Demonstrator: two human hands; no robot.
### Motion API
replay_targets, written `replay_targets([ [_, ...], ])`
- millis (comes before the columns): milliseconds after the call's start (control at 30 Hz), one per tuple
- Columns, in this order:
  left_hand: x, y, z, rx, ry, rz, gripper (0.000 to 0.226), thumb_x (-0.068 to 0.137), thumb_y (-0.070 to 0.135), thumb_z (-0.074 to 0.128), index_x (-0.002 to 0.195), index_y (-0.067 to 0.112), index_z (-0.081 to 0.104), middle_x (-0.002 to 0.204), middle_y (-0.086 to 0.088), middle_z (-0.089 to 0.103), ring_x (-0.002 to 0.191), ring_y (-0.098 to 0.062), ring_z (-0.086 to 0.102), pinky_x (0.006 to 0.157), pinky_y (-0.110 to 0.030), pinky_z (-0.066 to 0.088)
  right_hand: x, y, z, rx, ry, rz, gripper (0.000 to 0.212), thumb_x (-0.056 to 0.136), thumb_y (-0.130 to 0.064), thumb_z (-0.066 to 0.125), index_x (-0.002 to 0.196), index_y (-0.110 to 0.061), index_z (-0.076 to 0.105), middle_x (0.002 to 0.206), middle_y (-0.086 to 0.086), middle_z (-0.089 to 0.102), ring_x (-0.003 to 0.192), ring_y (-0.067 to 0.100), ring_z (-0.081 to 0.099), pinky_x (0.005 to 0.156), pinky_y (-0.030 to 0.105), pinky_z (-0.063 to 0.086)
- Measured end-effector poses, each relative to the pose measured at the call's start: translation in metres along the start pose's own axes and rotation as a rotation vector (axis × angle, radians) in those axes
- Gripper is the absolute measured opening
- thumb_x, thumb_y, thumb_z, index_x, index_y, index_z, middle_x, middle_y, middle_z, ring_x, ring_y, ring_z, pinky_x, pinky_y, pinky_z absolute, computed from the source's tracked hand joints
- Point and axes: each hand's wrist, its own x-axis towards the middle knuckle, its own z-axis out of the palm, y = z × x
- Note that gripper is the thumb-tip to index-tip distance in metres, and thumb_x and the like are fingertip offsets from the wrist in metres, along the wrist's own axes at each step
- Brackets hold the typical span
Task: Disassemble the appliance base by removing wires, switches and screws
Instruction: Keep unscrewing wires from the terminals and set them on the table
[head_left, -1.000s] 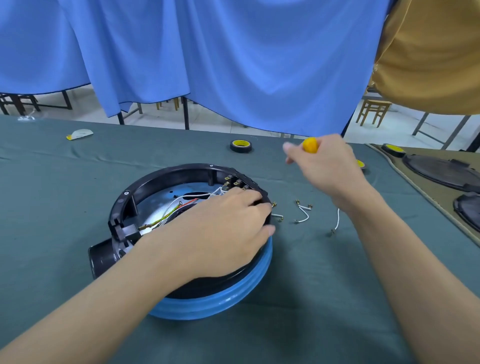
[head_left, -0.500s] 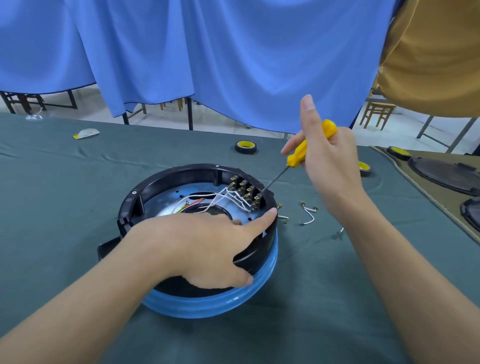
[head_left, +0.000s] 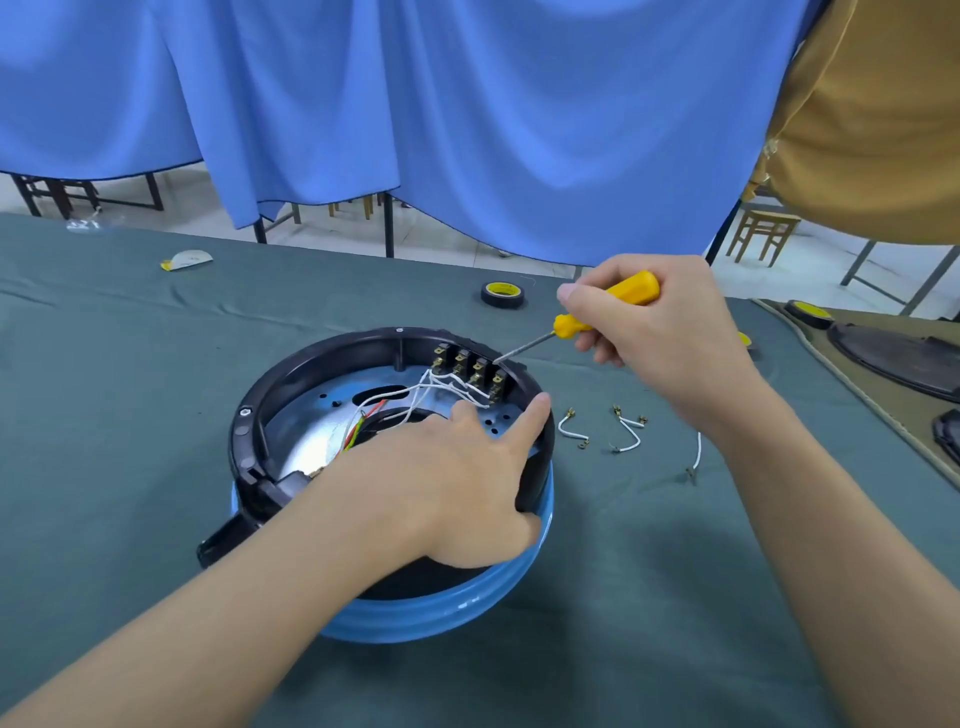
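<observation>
appliance base (head_left: 395, 613): round, black ring over blue shell, open side up on bench (head_left: 156, 389). Four switches (head_left: 467, 364) in a row on its far inner wall, white wires (head_left: 441, 387) attached. Yellow screwdriver (head_left: 608, 306) tip at the rightmost switch. Three loose wires (head_left: 569, 430) lie just right of the base
</observation>
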Motion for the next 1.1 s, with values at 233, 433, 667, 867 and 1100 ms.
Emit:
replay_targets([
  [233,0.009,0.005,0.004,-0.038,0.196,-0.017,0.082,0.089,0.066,0.039,0.149,0.04,-0.01,0.132,-0.014,0.047,0.116,-0.037,0.049,0.087,-0.04,0.041,-0.001,-0.003,-0.006,-0.133,-0.114,-0.009,0.013,0.081,-0.021,0.076,0.074,-0.012,0.069,0.062,0.004,0.07,0.051,0.012,0.062,0.049,0.024,0.051],
  [433,-0.005,-0.023,-0.013,-0.067,-0.211,0.083,0.099,0.081,0.073,0.048,0.134,0.056,-0.033,0.162,0.005,0.008,0.144,-0.02,0.024,0.113,-0.044,0.028,0.0,-0.004,-0.01,-0.315,-0.146,-0.057,0.011,0.084,-0.022,0.071,0.073,-0.018,0.069,0.059,0.0,0.07,0.049,0.012,0.066,0.054,0.024,0.056],
  [667,0.0,-0.013,0.0,-0.164,-0.138,0.058,0.087,0.088,0.066,0.042,0.133,0.058,-0.032,0.163,0.0,-0.003,0.144,-0.03,0.024,0.113,-0.044,0.025,-0.001,-0.004,-0.01,-0.433,-0.186,-0.121,0.01,0.086,-0.023,0.069,0.077,-0.019,0.07,0.053,-0.004,0.068,0.051,0.003,0.067,0.057,0.008,0.047],
  [867,0.003,-0.004,0.004,-0.188,-0.032,0.025,0.084,0.088,0.059,0.043,0.128,0.065,-0.031,0.163,-0.007,0.004,0.14,-0.036,0.03,0.103,-0.044,0.03,-0.002,-0.003,-0.004,-0.504,-0.199,-0.171,0.009,0.088,-0.021,0.068,0.08,-0.02,0.071,0.057,-0.007,0.069,0.056,-0.002,0.066,0.069,0.011,0.049],
  [1100,0.003,-0.006,0.004,-0.163,-0.009,0.069,0.08,0.087,0.061,0.04,0.131,0.064,-0.026,0.157,-0.014,0.021,0.138,-0.034,0.034,0.104,-0.045,0.033,-0.003,0.0,-0.001,-0.525,-0.171,-0.176,0.01,0.089,-0.02,0.068,0.082,-0.018,0.076,0.06,-0.007,0.07,0.064,-0.003,0.066,0.076,0.01,0.046],
])
